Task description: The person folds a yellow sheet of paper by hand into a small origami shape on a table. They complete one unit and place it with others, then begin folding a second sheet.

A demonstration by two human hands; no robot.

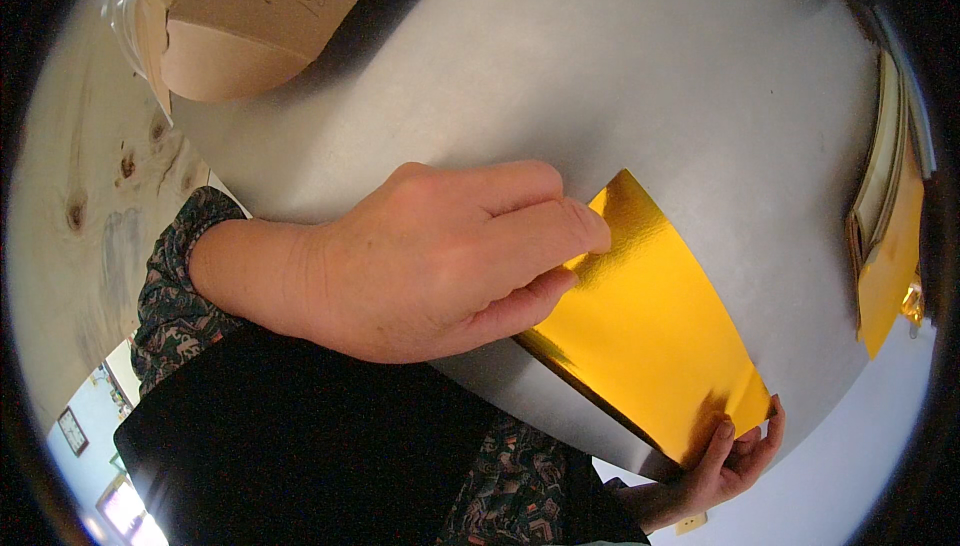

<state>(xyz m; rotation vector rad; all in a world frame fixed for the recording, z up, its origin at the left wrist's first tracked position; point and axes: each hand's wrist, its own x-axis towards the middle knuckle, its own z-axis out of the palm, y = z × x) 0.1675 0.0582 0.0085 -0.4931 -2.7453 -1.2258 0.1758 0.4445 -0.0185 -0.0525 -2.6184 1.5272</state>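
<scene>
I see the left hand [430,261] and right hand [735,461], fingers [540,231] pinching a gold sheet [650,316], seemingly steadying it, and the next move likely needs gentle care.

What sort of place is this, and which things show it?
Perhaps a craft or packing workroom: the broad grey tabletop, shiny gold sheet and cardboard box suggest it.

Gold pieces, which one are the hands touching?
The middle gold sheet, with the left hand at its left edge and the right hand at its lower end; no hand touches the gold piece at far right.
</scene>
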